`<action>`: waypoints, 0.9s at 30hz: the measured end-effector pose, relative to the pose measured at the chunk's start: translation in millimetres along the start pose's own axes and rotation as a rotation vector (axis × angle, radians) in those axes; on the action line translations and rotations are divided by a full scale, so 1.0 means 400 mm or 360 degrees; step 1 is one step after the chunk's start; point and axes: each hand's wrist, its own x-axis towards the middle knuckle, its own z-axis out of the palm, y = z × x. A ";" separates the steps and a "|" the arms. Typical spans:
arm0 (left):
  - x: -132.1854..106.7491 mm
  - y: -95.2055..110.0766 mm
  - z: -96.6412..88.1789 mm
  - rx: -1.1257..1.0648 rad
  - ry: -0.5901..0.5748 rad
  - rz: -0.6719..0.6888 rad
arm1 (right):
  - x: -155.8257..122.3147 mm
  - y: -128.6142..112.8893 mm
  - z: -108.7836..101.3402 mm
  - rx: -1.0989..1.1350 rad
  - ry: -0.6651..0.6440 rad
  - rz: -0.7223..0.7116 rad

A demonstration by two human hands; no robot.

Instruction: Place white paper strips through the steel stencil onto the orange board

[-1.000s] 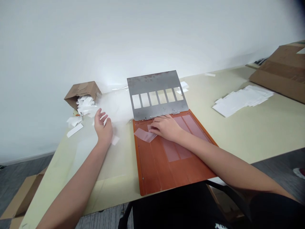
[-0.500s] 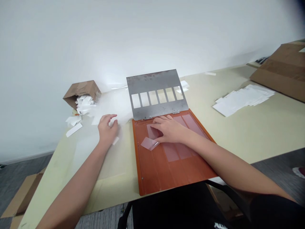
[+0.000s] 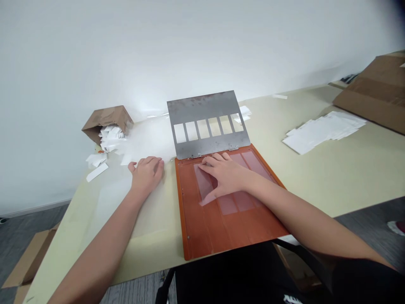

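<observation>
An orange board [image 3: 202, 228] lies in front of me with a grey metal stencil plate [image 3: 202, 107] hinged up at its far edge. Several translucent film strips [image 3: 249, 162] lie side by side on the board. My right hand [image 3: 226, 173] rests flat on the board, fingers stretched out, pressing a film strip [image 3: 204, 185] into the left-most position. My left hand [image 3: 147, 173] lies palm down on the table just left of the board, fingers loosely spread, holding nothing.
A tipped brown paper bag [image 3: 106, 120] spills white slips at the far left. A stack of white sheets [image 3: 322, 131] lies to the right, with cardboard [image 3: 373, 97] beyond it. The white wall stands close behind the table.
My right hand has turned the loose film strip and laid it straight on the board. My left hand slid right across the table toward the board's left edge.
</observation>
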 end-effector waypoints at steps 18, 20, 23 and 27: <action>0.005 0.000 -0.023 0.0180 -0.0465 -0.0007 | -0.003 0.002 0.021 -0.0112 0.0020 0.0010; 0.006 -0.008 -0.018 0.0176 -0.0446 -0.0034 | -0.004 0.001 0.022 -0.0109 0.0033 0.0005; 0.013 -0.021 -0.028 0.0184 -0.0406 -0.0050 | -0.004 -0.001 0.023 -0.0091 0.0045 0.0004; 0.035 -0.049 -0.080 0.0207 -0.0451 -0.0069 | -0.006 -0.002 0.022 -0.0060 0.0053 0.0017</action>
